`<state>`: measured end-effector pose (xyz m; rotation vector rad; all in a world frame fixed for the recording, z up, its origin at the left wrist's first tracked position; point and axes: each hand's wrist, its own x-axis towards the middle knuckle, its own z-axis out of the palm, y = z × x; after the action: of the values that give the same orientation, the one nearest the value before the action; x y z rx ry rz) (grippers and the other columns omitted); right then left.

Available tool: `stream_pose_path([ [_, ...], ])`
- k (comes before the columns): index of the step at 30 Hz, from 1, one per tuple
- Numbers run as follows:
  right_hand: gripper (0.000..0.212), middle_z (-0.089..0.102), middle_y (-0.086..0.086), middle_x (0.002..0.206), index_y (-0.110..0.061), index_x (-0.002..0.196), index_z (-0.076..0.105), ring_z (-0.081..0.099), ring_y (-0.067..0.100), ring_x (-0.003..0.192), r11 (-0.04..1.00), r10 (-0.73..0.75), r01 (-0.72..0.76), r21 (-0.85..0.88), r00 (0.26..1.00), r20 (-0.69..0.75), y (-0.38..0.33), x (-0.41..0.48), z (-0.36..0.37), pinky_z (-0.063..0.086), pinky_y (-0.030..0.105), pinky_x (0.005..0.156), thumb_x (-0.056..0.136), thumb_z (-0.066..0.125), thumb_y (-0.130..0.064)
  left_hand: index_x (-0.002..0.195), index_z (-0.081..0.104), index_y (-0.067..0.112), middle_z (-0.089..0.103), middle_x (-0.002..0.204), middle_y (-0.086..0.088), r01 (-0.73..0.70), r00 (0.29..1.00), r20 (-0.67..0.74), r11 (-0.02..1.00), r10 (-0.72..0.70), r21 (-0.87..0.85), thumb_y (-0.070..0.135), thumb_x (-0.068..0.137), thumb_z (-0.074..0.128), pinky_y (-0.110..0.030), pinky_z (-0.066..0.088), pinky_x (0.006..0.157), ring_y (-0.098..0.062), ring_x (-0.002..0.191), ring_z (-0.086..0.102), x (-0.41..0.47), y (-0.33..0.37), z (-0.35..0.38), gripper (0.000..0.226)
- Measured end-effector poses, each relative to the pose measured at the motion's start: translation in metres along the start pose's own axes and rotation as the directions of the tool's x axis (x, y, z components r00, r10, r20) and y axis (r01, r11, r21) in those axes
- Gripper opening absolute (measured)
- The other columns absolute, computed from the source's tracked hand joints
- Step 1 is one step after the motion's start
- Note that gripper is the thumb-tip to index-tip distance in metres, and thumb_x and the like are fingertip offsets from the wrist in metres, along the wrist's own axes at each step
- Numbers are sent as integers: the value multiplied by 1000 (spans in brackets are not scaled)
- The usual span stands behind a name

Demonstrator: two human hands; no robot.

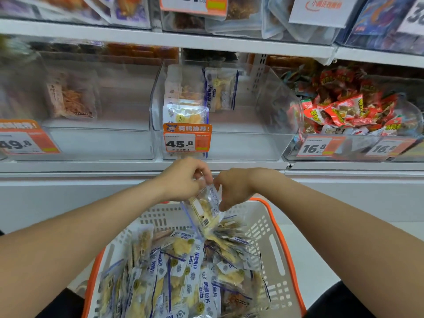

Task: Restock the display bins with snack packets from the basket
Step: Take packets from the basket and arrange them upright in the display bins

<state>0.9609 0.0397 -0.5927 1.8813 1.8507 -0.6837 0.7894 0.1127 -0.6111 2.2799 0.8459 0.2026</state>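
Together, left hand (183, 177) and right hand (234, 187) fingers (207, 176) pinch the snack packet (206, 211).

counted: one basket (291, 267); one held packet (206, 210); two hands, left hand (183, 177), right hand (236, 187); four middle-shelf price tags (187, 140).

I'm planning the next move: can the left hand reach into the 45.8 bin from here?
Probably yes. The left hand, pinching a packet with the right hand, sits just below the bin, whose front looks open above its low lip; only the price tag hangs there.
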Motion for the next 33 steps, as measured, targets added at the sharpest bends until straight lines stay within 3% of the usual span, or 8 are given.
stream_pose_path([
  [3, 57, 69, 2, 108, -14, 137, 49, 68, 20, 94, 913, -63, 62, 403, 998, -10, -9, -11, -6, 60, 38, 87, 91, 77, -32, 91, 76, 22, 74, 95, -9, 54, 996, -60, 994, -60, -98, 4, 96, 62, -27, 57, 50, -19, 66, 72, -13, 14, -16, 24],
  [8, 85, 71, 3, 116, -32, 149, 33, 68, 19, 109, 690, -168, 124, 713, 986, -8, -15, -24, -13, 57, 37, 92, 79, 80, -37, 85, 80, 7, 76, 74, -7, 245, 935, -161, 902, -317, -357, -8, 87, 57, -31, 62, 56, -19, 59, 75, -22, 33, -34, 27],
  [11, 47, 67, 2, 94, -20, 119, 58, 67, 16, 84, 637, -249, 255, 727, 961, -119, -21, -26, -11, 55, 33, 75, 77, 79, -16, 103, 72, -9, 76, 77, -19, 329, 889, 6, 630, -458, -703, -8, 90, 64, -32, 65, 62, -30, 70, 78, -23, 42, -43, 16],
  [13, 29, 62, 7, 85, -2, 107, 61, 61, 18, 74, 602, -192, 313, 734, 950, -248, -25, -29, -13, 53, 36, 68, 79, 68, -1, 104, 70, -8, 69, 65, -9, 309, 879, -21, 605, -476, -734, 5, 96, 60, -31, 61, 52, -28, 60, 74, -22, 42, -48, 18],
  [19, 21, 76, 18, 93, -3, 108, 73, 72, 24, 76, 371, 86, 409, 834, 879, -469, -17, -39, -37, 58, 37, 69, 88, 75, -6, 51, 41, 15, 34, 42, 6, 120, 853, -495, 985, -165, -122, 36, 92, 52, -32, 37, 53, -19, 47, 34, -21, 45, -64, 47],
  [22, 26, 75, 26, 105, 5, 113, 71, 71, 27, 78, 168, 119, 443, 881, 878, -464, -6, -48, -57, 56, 34, 67, 94, 72, -13, 63, 63, 20, 51, 48, 5, 38, 767, -641, 999, -33, -6, 38, 92, 55, -35, 46, 54, -20, 52, 50, -17, 51, -72, 35],
  [28, 22, 64, 14, 74, -1, 107, 57, 53, 17, 43, -150, 368, 388, 910, 876, -313, 33, -52, -93, 29, 21, 33, 93, 49, -16, 111, 69, 31, 58, 77, 12, -80, 684, -722, 995, 101, 64, 27, 92, 51, -36, 53, 69, -20, 78, 61, -5, 60, -78, 26],
  [33, 10, 55, 7, 79, -15, 96, 58, 55, 24, 68, 24, 706, 481, 876, 613, -355, 61, -12, -107, 49, 30, 57, 94, 49, -19, 103, 69, 26, 54, 101, 6, -159, 771, -581, 962, 262, 224, 22, 90, 61, -36, 44, 84, -17, 94, 52, 19, 58, -71, 16],
])
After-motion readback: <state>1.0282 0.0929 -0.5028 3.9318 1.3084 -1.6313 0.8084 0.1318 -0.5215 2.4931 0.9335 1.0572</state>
